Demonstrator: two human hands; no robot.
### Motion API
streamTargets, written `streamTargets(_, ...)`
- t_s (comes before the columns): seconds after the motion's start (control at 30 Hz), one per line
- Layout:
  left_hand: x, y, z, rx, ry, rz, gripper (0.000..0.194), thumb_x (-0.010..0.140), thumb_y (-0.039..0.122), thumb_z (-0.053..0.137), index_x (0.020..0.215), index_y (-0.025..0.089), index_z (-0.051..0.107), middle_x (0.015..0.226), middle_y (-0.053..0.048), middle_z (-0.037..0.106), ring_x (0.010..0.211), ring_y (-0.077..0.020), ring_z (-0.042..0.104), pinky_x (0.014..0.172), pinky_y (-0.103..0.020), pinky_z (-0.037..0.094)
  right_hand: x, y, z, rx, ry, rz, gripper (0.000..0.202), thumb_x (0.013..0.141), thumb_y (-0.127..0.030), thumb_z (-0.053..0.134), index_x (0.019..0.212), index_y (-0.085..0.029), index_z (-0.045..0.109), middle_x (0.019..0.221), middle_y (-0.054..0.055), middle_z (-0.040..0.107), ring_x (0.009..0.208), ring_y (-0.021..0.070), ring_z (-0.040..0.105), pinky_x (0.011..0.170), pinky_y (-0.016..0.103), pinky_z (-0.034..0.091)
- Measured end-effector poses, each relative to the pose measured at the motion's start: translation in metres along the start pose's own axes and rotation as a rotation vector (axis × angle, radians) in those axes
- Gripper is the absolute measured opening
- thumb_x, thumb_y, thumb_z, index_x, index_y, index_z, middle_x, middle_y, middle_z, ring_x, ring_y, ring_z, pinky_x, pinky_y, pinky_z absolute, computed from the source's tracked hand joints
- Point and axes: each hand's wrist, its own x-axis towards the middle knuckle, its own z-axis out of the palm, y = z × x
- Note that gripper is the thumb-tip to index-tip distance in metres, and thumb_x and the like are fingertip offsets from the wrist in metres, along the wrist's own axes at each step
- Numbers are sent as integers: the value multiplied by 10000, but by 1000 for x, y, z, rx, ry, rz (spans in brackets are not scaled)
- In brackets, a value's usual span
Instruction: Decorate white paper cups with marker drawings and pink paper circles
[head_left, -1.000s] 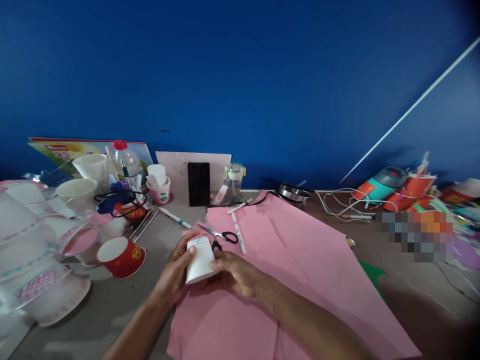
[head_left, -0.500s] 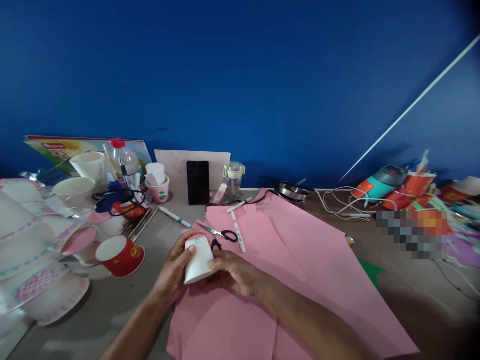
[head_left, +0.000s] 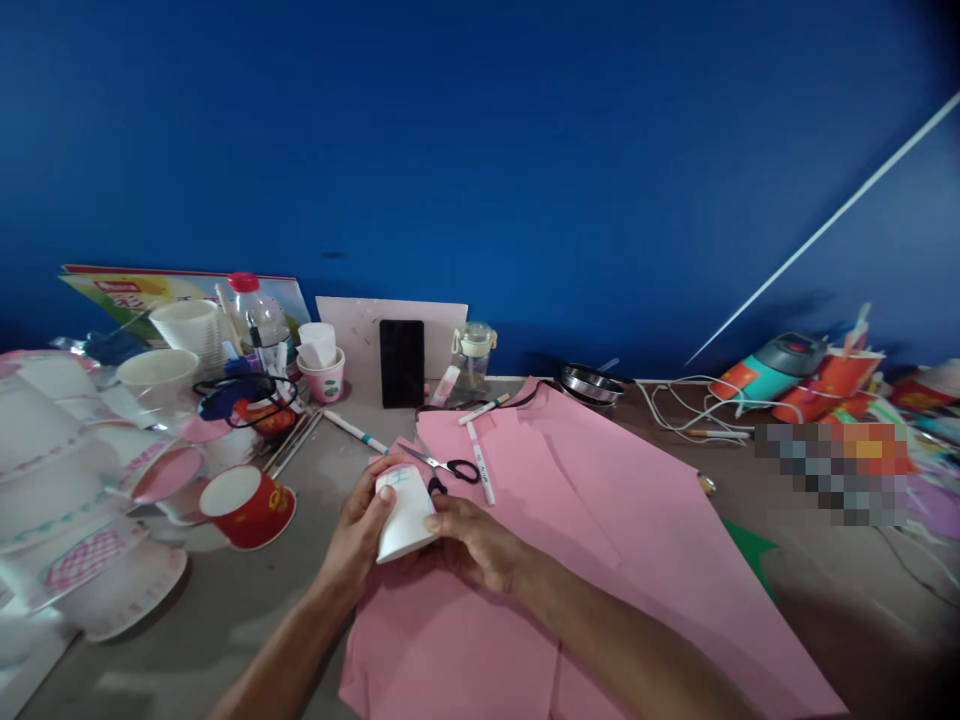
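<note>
A white paper cup [head_left: 406,520] with faint teal pen marks near its upper end is held between both hands, tilted, above the pink paper [head_left: 600,520]. My left hand [head_left: 364,515] grips its left side, thumb lying on the wall. My right hand [head_left: 472,540] pinches the lower right side, thumb in front and the other fingers hidden behind. Just beyond the cup lie black-handled scissors [head_left: 450,467], partly covered by it. Two white markers [head_left: 481,465] rest on the paper near the scissors, and another marker [head_left: 354,432] lies to the left.
At left stand a red paper cup [head_left: 247,507], decorated white cups [head_left: 56,480] and a red-capped bottle [head_left: 257,310]. A phone [head_left: 402,365] leans at the back beside a clear jar [head_left: 474,360]. White cables [head_left: 675,405] and a teal-orange bottle [head_left: 769,370] sit at right.
The whole view has shifted slightly, so everything appears a little further right. Both hands keep their hold on the white cup, with hardly any change in its tilt.
</note>
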Motion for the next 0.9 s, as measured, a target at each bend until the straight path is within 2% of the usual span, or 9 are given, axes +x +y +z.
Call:
streamTargets(0.13,-1,1,1,4,-5,-4,531,741,553,665,1143,211,603,883,-23,642,648,-142,557,523,-204,444,-1,-2,1,-4,6,11,326,632,-301,767,881,-124,654,731,30,686,638,154,618,748,372,515)
streamTargets(0.5,-2,3,2,-46,-9,-25,528,717,522,703,1133,210,611,878,-30,659,615,-143,546,503,-210,451,0,-1,-1,0,-7,26,339,619,-299,789,879,-123,662,714,27,668,741,200,641,839,455,492)
streamTargets(0.9,-1,2,1,-51,-21,1,503,708,496,720,1104,201,624,835,-17,645,613,-140,540,500,-207,451,0,-1,-1,-20,-9,33,314,624,-295,774,860,-122,662,708,24,679,655,159,617,804,398,508)
